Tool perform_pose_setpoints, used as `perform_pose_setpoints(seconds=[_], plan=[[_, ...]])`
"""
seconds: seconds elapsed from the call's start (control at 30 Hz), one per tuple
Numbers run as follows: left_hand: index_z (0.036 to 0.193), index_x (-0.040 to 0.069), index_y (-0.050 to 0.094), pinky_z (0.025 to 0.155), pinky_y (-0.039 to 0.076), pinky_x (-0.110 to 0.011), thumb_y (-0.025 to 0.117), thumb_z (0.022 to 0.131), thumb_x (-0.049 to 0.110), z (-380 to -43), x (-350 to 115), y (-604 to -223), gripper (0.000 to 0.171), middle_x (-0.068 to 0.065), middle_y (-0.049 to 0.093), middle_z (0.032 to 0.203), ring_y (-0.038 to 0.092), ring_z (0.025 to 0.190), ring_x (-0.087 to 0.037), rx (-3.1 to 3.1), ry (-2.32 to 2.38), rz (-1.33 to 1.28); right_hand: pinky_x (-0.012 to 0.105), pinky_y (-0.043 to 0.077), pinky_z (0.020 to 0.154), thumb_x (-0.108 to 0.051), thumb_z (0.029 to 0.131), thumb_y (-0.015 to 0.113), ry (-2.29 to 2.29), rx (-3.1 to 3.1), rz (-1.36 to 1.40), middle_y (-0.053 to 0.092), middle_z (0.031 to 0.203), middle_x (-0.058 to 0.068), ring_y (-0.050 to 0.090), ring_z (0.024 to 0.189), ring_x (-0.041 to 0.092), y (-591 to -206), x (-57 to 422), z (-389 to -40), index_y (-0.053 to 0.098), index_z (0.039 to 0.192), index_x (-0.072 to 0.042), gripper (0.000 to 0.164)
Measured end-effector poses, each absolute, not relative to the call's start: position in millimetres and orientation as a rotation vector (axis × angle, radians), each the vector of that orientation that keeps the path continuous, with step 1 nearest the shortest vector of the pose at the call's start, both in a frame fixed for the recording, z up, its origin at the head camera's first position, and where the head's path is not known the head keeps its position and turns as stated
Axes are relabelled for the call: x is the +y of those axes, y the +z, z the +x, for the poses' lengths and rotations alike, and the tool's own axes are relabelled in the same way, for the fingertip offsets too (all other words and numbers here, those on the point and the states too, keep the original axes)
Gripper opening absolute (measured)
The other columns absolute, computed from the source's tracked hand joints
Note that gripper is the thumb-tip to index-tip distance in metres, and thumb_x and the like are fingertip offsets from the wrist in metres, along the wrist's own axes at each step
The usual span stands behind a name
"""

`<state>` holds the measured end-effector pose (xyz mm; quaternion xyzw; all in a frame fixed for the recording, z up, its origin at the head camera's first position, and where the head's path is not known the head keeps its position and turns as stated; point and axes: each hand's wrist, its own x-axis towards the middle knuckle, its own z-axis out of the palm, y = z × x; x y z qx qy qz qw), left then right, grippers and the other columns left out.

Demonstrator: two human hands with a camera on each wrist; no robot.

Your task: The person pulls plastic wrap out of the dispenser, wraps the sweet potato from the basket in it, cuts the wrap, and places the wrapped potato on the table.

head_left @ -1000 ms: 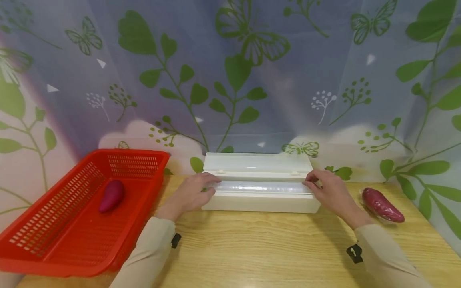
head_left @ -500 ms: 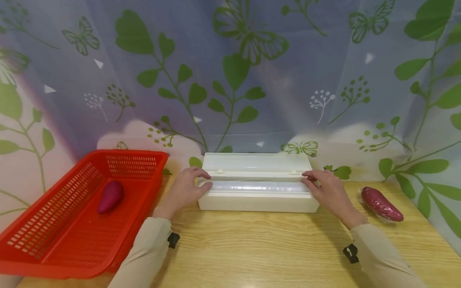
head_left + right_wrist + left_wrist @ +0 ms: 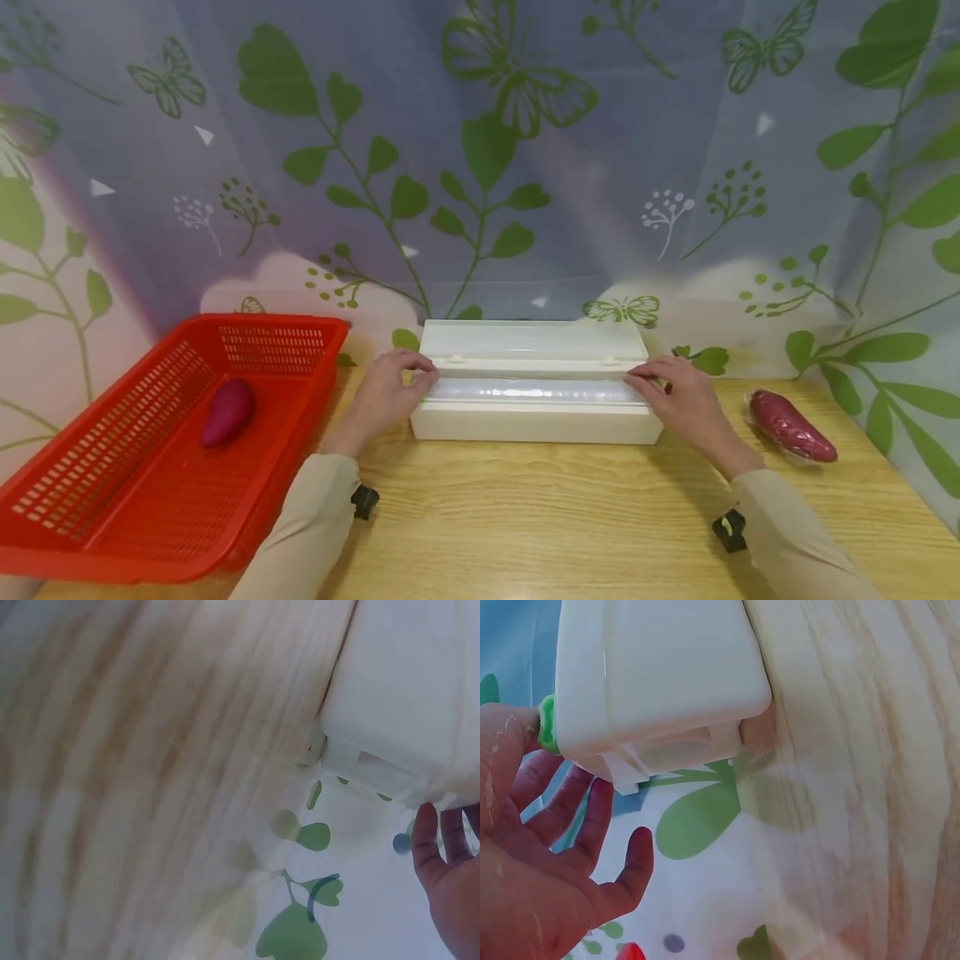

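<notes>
Left hand [image 3: 386,396] touching left end of film roll [image 3: 532,390], farther left than before, grip unclear | right hand [image 3: 682,396] pinching its right end | lying in white box [image 3: 536,425]: 1 roll | standing: 1 box, 1 red basket [image 3: 180,496] | lying: 2 purple vegetables [image 3: 227,412] [image 3: 792,426]

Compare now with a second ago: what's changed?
The left hand has shifted left, toward the left end of the film roll, thumb and forefinger closer together; whether they grip film, I cannot tell. The right hand stays at the roll's other end. The open white box, red basket and wrapped purple item stay put.
</notes>
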<state>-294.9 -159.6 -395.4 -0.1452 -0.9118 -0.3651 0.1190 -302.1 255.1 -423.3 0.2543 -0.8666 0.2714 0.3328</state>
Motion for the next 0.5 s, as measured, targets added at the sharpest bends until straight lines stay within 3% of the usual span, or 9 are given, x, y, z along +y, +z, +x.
perform_pose_setpoints(seconds=[0.23,0.4,0.5], plan=[[0.108,0.007,0.075,0.101,0.049,-0.052,0.067,0.098,0.02,-296.5,-160.6,-400.0,0.018,-0.013,0.072,0.115,0.064,0.112,-0.033,-2.627,-1.154,-0.346,0.008,0.045,0.066,-0.006,0.089,0.078,0.887,-2.32,0.615,0.074,0.09,0.004,0.054,0.079,-0.005,-425.2,260.5,-299.9,0.079,0.09,-0.008,0.003],[0.108,0.006,0.075,0.097,0.05,-0.052,0.068,0.098,0.019,-298.2,-159.3,-401.6,0.018,-0.014,0.071,0.111,0.064,0.108,-0.032,-2.554,-1.204,-0.319,0.01,0.049,0.069,-0.01,0.095,0.073,1.088,-2.366,0.519,0.075,0.096,0.004,0.059,0.082,-0.007,-422.7,262.4,-297.2,0.079,0.095,-0.009,0.007],[0.108,0.006,0.075,0.097,0.05,-0.05,0.068,0.098,0.02,-298.6,-157.3,-400.7,0.018,-0.013,0.07,0.111,0.064,0.107,-0.031,-2.505,-1.238,-0.308,0.011,0.051,0.07,-0.011,0.097,0.07,1.206,-2.35,0.479,0.074,0.097,-0.004,0.062,0.084,-0.006,-419.8,262.2,-295.6,0.078,0.099,-0.008,0.009]])
